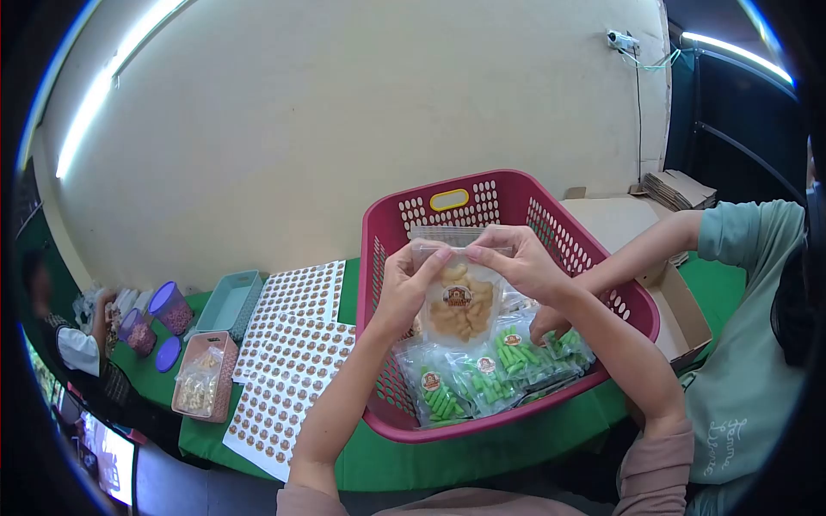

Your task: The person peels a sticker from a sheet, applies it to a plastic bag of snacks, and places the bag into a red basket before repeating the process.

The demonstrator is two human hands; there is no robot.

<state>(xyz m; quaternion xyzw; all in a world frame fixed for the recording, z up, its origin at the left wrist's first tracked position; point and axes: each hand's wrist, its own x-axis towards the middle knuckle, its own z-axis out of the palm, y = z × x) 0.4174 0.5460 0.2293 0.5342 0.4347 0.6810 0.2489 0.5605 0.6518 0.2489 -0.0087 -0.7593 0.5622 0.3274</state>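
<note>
A clear zip pouch of tan snack pieces (460,314), with a round brown label on its front, hangs upright over the basket. My left hand (413,279) pinches its top edge on the left, and my right hand (520,262) pinches the same edge on the right, thumbs close together. Below is a maroon plastic basket (508,426) with perforated walls and a yellow handle insert. In it lie several labelled clear pouches of green stick snacks (486,378). Another person's hand (548,325) reaches into the basket beneath my right forearm.
Label sheets (292,344) lie left of the basket on a green cloth (379,469). Beyond are a pink tray (205,417), a teal tray (228,301) and purple-lidded tubs (172,310). A cardboard box (680,301) and a co-worker's green sleeve (748,241) are at right. Another person stands far left.
</note>
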